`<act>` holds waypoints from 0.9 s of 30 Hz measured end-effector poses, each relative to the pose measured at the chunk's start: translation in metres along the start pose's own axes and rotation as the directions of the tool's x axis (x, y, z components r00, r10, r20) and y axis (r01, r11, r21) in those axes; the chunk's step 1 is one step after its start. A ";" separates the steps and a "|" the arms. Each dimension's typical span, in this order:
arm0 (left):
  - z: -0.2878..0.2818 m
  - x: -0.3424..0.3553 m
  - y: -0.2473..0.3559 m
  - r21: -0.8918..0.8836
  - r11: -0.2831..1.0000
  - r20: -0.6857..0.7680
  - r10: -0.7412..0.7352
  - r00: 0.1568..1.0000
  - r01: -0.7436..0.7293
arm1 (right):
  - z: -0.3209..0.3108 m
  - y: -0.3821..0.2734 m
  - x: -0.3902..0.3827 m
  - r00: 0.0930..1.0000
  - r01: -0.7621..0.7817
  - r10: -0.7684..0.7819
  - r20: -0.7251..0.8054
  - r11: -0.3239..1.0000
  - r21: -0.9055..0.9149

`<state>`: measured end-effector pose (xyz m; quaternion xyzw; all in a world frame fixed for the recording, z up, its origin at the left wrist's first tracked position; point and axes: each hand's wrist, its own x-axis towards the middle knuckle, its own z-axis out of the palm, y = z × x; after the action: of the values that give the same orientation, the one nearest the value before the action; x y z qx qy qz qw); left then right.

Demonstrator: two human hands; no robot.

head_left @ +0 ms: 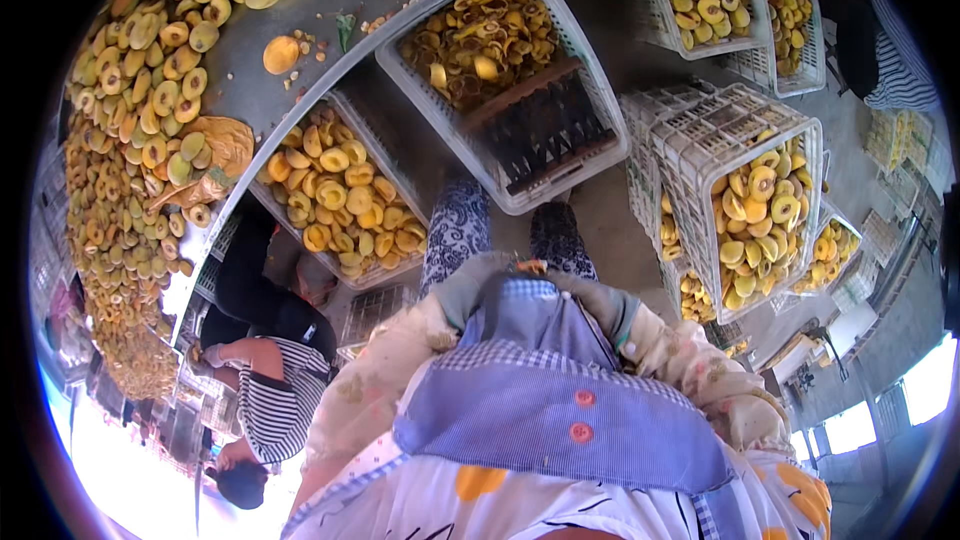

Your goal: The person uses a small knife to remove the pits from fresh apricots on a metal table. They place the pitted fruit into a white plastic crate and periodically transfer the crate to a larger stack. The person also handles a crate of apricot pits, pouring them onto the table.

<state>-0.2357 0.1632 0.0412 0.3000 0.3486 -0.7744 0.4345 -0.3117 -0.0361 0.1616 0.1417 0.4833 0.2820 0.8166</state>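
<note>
Both my hands are gloved in grey and meet in front of my blue checked apron. My left hand curls inward, its fingers closed near a small orange-brown piece that I cannot make out. On the other side of the raised apron front, my right hand reaches toward the same spot, its fingers hidden. Just beyond my feet stands a white crate of yellow fruit scraps. A wooden-edged rack with dark upright pieces lies across its near part.
A metal table at the left bears a heap of halved peaches. Peach halves fill a crate beneath its edge. Stacked crates stand at the right. A person in a striped top is at the lower left; another striped sleeve shows upper right.
</note>
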 end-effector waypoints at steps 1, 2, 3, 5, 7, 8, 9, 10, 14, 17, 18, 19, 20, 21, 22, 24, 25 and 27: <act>-0.001 -0.007 -0.003 -0.043 0.999 0.038 -0.013 0.999 0.015 | -0.008 0.005 0.003 0.999 0.042 -0.042 -0.008 0.995 0.094; 0.012 -0.019 0.001 -0.054 0.998 0.072 0.038 0.997 -0.034 | -0.023 0.004 0.008 0.996 0.087 -0.085 -0.031 0.993 0.074; 0.023 -0.023 0.001 -0.051 0.995 0.100 0.091 0.991 -0.087 | -0.041 0.007 0.012 0.991 0.123 -0.120 -0.056 0.991 0.051; 0.035 -0.018 -0.005 0.024 0.987 0.151 0.151 0.977 -0.156 | -0.033 0.015 0.012 0.978 0.210 -0.208 -0.032 0.966 0.150; 0.049 -0.014 -0.014 0.115 0.962 0.170 0.227 0.959 -0.248 | -0.017 0.016 0.002 0.976 0.210 -0.217 0.022 0.960 0.185; 0.056 -0.014 -0.019 0.141 0.951 0.178 0.249 0.952 -0.275 | -0.014 0.020 0.000 0.972 0.212 -0.227 0.052 0.955 0.209; 0.059 -0.014 -0.020 0.155 0.941 0.187 0.272 0.944 -0.302 | -0.015 0.022 0.000 0.939 0.246 -0.296 0.176 0.934 0.261; 0.057 -0.017 -0.016 0.148 0.938 0.202 0.281 0.938 -0.313 | -0.012 0.019 0.002 0.958 0.223 -0.253 0.135 0.953 0.205; 0.040 -0.048 0.017 -0.011 0.969 0.301 0.239 0.923 -0.247 | 0.006 0.014 -0.005 0.988 0.128 -0.143 0.064 0.970 0.205; 0.032 -0.057 0.021 -0.040 0.975 0.301 0.222 0.927 -0.220 | 0.047 0.009 -0.016 0.961 0.197 -0.221 0.165 0.969 0.149; 0.030 -0.053 0.018 -0.033 0.971 0.299 0.235 0.925 -0.236 | 0.036 0.012 -0.012 0.968 0.207 -0.213 0.134 0.977 0.057; 0.030 -0.054 0.011 -0.036 0.962 0.300 0.269 0.915 -0.271 | 0.012 0.017 -0.004 0.972 0.214 -0.209 0.103 0.976 -0.035; 0.030 -0.056 0.012 -0.035 0.952 0.316 0.299 0.901 -0.303 | -0.002 0.015 0.003 0.971 0.232 -0.222 0.085 0.964 -0.128; 0.041 -0.068 0.017 -0.023 0.940 0.325 0.329 0.887 -0.340 | 0.004 0.017 0.002 0.955 0.292 -0.291 0.054 0.956 -0.014; 0.074 -0.093 0.044 0.314 0.800 0.409 0.372 0.833 -0.511 | -0.001 0.017 0.001 0.965 0.256 -0.256 0.060 0.967 0.010; 0.062 -0.082 0.046 0.079 0.930 0.416 0.297 0.860 -0.359 | -0.009 0.010 0.000 0.975 0.198 -0.204 0.090 0.978 0.070; 0.053 -0.078 0.041 -0.015 0.963 0.402 0.254 0.880 -0.270 | -0.019 0.012 -0.005 0.995 0.095 -0.095 -0.013 0.992 0.077; 0.040 -0.071 0.034 -0.061 0.983 0.310 0.184 0.933 -0.173 | -0.006 0.002 -0.013 0.975 0.221 -0.219 0.035 0.970 -0.099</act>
<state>-0.1805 0.1510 0.1096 0.1964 0.2589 -0.7638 0.5577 -0.3221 -0.0427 0.1693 0.0488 0.4711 0.2123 0.8547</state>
